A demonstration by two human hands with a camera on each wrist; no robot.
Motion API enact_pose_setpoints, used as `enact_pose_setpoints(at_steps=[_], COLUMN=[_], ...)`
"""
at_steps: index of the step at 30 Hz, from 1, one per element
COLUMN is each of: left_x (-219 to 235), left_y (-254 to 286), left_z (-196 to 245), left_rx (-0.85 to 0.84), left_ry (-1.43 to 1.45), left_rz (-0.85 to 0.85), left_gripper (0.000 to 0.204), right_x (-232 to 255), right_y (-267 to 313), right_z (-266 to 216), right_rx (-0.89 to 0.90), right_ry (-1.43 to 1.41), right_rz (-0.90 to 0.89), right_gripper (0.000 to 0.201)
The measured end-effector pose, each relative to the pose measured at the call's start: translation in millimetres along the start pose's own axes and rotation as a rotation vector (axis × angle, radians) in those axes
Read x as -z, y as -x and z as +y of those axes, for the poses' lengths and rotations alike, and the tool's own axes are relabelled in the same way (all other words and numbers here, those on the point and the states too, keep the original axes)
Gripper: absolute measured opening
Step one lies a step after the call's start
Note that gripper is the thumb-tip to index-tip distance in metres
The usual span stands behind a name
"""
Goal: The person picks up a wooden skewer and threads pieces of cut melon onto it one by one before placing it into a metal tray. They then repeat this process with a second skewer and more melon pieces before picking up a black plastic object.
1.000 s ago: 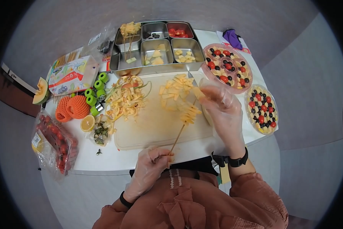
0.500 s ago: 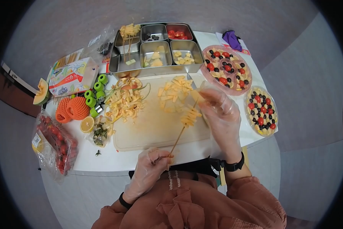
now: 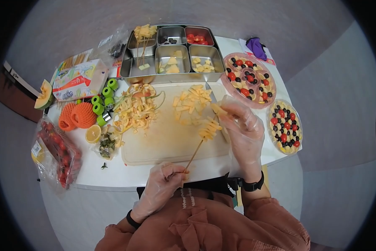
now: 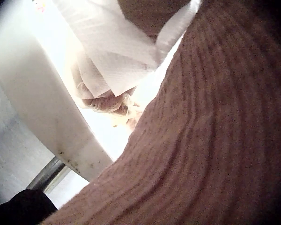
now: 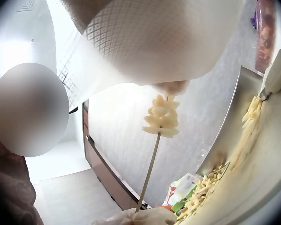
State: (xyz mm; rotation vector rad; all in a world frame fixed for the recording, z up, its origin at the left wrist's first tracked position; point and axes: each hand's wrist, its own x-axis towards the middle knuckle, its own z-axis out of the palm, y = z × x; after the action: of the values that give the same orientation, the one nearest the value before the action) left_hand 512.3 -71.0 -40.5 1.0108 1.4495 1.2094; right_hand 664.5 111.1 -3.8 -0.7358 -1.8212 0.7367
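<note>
A thin wooden skewer [image 3: 193,155] slants over the near edge of the cutting board [image 3: 154,154], with several yellow fruit slices [image 3: 209,129] threaded near its upper end. The gloved left hand [image 3: 160,184] pinches its lower end. At the top, the gloved right hand [image 3: 244,136] pinches a pale yellow piece [image 3: 218,109] at the skewer's tip. The right wrist view shows the threaded slices [image 5: 161,117] just below the right hand's fingers. In the left wrist view a sleeve [image 4: 201,131] covers much of the picture.
Loose yellow slices [image 3: 192,99], a peel heap [image 3: 139,106] and a knife [image 3: 210,90] lie on the board. Behind stands a steel tray [image 3: 171,78] of fruit compartments. Two fruit platters [image 3: 250,77] are at right; a bag of red fruit [image 3: 60,152] is at left.
The head view has shifted slightly. Both hands keep hold of the same things, with the right hand's piece staying at the skewer's upper end.
</note>
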Motion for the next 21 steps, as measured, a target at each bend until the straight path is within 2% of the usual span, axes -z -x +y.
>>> enact_pose_setpoints(at_steps=[9,12,14,17,21], left_x=[0.6,1.6,2.9,3.6,1.3], left_y=[-2.7,-3.5,-2.4,-2.7,-4.0], left_z=[-2.0,-2.3,3.2,3.3,-2.1], left_rx=[0.003,-0.031,0.067,0.086,0.021], left_ry=[0.001,-0.009,0.026,0.036,0.049], left_rz=[-0.005,-0.015,-0.045,-0.055,-0.025], left_gripper=[0.011,0.011,0.016,0.016,0.011], right_x=[-1.0,-1.0,-1.1,-1.2,-1.4], right_y=[0.7,-0.2,-1.1,-2.5,-4.1], right_z=[3.6,3.0,3.9,2.7,0.4], right_rx=[-0.050,-0.023,0.000,0.026,0.079], right_ry=[-0.035,-0.015,-0.016,0.008,0.050], right_rz=[0.009,0.005,-0.004,-0.011,-0.017], right_gripper=[0.020,0.021,0.020,0.020,0.020])
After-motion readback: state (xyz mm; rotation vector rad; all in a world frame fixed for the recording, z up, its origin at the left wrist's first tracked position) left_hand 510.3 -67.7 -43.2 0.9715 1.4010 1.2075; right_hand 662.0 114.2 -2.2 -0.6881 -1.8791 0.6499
